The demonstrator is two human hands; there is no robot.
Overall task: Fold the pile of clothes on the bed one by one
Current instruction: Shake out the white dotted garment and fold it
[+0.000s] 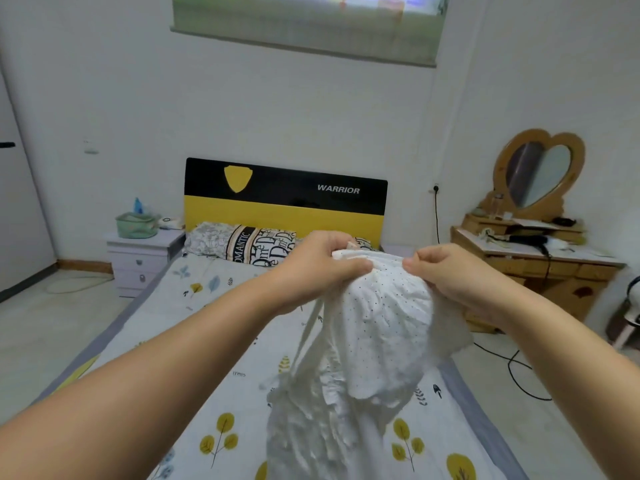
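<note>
Both bare forearms reach in from the lower corners, at seven and five o'clock, and meet just above the middle of the view. Between them hangs a white garment [381, 327], dotted with small dark specks, held up in the air over the bed [221, 386]. Its lower part drapes down toward six o'clock, where it seems to rest on the leaf-print sheet, and a thin strap trails from its left side.

At the top of the cloth the left hand [320, 263] has fingers curled over and bunching the upper edge, while the right hand [450, 271] pinches that same edge just beside it, thumb and fingers pressed together on the fabric. The two hands are near each other but not touching.

By the look of it the cloth is light, thin and entirely limp, crumpled and quick to sag, so it will not keep any shape unsupported. Likely the best hold is along that top edge or at the strap ends, with the hands drawn apart to spread it flat before folding.

Further out, a patterned pillow [239, 242] lies at twelve o'clock against a black and yellow headboard [284, 199]. A white nightstand [142, 261] stands at ten o'clock, and a wooden worktop [540, 268] with a heart-shaped mirror [540, 174] at two o'clock.
</note>
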